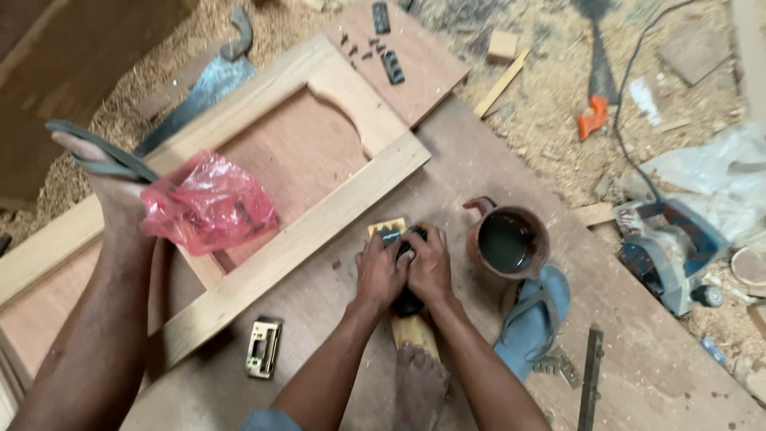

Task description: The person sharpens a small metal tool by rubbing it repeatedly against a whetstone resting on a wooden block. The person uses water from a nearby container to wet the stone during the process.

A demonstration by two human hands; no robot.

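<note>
Your left hand (381,271) and right hand (428,265) both gripped the dark tool (407,271) on the block (415,329); cut progress was hidden.

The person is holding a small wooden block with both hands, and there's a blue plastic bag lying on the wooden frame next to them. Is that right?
Almost. The plastic bag on the wooden frame is red, not blue, as the head view shows. The rest holds: the left hand and right hand are both closed around the small wooden block.
</note>
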